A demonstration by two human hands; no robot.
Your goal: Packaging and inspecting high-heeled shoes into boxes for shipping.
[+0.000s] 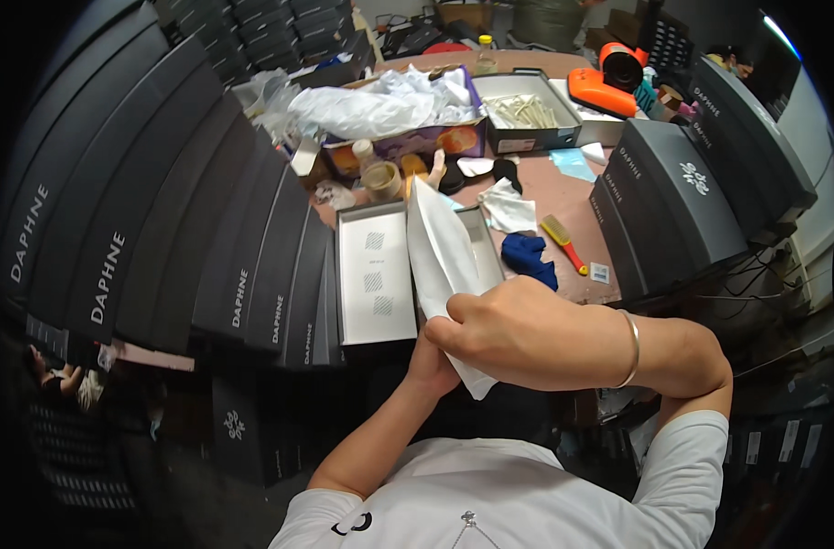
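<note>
Stacked black shoe boxes [161, 238] line the left. An open box lid [377, 279] lies on the counter [573, 206]. Above it, a white, smooth, pointed dust bag [440, 252] stands upright. The left hand [433, 366], mostly hidden beneath, has a grip I cannot tell. The right hand [518, 329] pinches the bag's lower edge. A blue cloth [530, 256] lies to the right.

Two hands: left hand [433, 364], right hand [518, 325]. One white bag [444, 265]. One open box [377, 274]. One blue cloth [529, 256]. One brush [562, 242]. One bracelet [632, 348]. One tape roll [381, 179].
</note>
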